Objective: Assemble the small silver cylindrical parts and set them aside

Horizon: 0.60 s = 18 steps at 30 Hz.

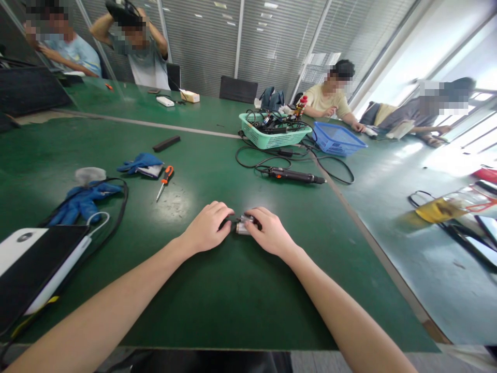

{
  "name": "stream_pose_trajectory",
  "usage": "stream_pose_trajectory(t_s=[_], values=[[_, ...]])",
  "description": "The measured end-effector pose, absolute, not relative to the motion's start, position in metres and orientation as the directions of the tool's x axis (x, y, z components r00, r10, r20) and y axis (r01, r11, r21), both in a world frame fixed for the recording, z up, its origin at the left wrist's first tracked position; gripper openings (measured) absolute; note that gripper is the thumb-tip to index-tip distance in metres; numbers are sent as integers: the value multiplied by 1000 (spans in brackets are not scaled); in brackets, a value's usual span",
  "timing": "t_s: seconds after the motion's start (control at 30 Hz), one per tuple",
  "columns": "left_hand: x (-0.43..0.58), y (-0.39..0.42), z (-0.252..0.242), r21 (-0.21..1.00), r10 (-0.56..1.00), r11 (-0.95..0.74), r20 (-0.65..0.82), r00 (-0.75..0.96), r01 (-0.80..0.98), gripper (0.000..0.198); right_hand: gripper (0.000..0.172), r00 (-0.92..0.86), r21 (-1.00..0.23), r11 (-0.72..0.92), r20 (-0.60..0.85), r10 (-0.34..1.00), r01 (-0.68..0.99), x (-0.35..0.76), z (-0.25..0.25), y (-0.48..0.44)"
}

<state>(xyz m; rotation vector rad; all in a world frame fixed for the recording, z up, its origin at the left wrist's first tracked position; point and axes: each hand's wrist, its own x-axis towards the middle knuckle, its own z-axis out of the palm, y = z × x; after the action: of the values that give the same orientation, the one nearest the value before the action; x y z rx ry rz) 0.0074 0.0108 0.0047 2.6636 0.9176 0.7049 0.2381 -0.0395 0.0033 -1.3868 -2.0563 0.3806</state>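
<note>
At the centre of the frame, low on the green table [240,290], the left hand [207,228] and right hand [269,233] close together around a small metal part [243,226], fingers curled on it from both sides. Farther left lie a screwdriver [165,181] and blue gloves [83,202]. Beyond, upper centre, sit a power tool [295,177] and green basket [272,135].

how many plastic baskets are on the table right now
2. A green basket full of cables sits at the far middle of the green table; a blue basket stands just right of it. Others may be hidden behind them.
</note>
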Motion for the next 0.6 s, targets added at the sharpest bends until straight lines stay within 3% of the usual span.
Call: stream_pose_trajectory(t_s=[0.23,0.6], values=[[9,12,-2,318,602,-796,325,730,515,23,44,-344,-484,446,289,894,753,238,10,-45],[8,10,1,320,602,-795,319,732,515,23,43,-369,-479,479,309,877,736,239,7,-44]])
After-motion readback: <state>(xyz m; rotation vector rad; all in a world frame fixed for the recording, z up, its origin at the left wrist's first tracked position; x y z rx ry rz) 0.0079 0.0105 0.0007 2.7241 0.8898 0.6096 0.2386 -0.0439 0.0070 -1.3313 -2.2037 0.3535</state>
